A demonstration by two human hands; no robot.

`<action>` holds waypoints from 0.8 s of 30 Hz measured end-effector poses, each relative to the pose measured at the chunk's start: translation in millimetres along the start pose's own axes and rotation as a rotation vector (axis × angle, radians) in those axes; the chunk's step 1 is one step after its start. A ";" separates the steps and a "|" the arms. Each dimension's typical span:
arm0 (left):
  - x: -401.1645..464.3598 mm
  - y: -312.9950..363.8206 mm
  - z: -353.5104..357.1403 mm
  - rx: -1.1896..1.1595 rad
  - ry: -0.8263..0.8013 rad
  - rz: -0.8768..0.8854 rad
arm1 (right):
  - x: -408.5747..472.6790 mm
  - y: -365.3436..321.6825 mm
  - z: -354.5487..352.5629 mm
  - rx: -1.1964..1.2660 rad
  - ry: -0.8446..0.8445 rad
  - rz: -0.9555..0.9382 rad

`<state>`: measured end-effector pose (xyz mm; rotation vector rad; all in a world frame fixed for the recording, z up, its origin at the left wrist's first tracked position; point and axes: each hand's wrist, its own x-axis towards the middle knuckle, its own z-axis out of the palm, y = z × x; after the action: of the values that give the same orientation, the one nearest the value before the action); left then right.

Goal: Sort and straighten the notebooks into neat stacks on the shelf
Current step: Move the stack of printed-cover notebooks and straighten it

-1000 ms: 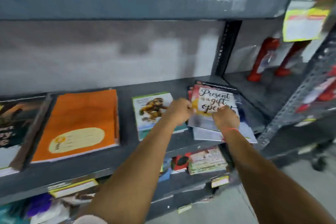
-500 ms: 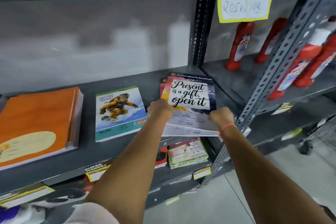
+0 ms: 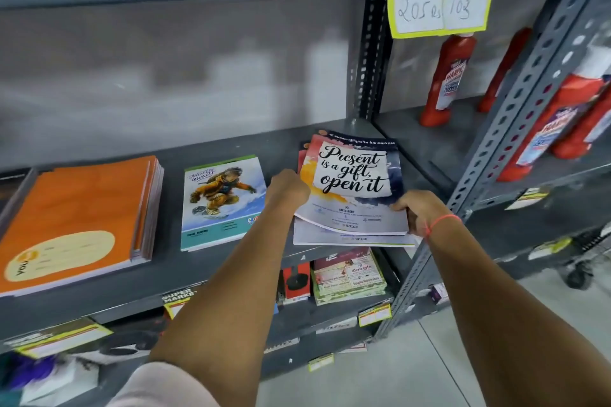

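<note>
A retail shop aisle, most likely a supermarket. The landmark is the grey slotted-steel shelf point(image 3: 205, 277), a bolted display rack with perforated uprights. Above and to the right of it hangs a yellow price card point(image 3: 441, 0) headed "MARKET", with handwritten figures. On the front edge below it sit small shelf-edge labels point(image 3: 374, 314), one reading "SUPER MARKET". Merchandise lies on it in multiples: stacked orange notebooks point(image 3: 76, 225) and printed-cover notebooks point(image 3: 353, 188). To its right, the neighbouring bay carries rows of identical red cleaner bottles point(image 3: 446, 82).
</note>
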<state>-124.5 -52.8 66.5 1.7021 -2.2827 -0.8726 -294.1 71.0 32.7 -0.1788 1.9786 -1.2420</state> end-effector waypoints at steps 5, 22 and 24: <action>-3.5 -0.6 -17.6 -0.087 0.019 0.009 | -13.0 -17.7 -1.3 0.012 -0.040 -0.071; -56.2 -308.1 -269.6 -0.215 0.483 -0.197 | -188.4 -67.9 337.8 0.104 -0.458 -0.406; -68.2 -359.4 -299.0 -0.251 0.509 -0.268 | -222.2 -61.9 389.6 0.121 -0.497 -0.441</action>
<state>330.9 -160.7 131.0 1.8720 -1.5794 -0.6367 104.5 -126.9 116.4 -0.8155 1.4675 -1.4158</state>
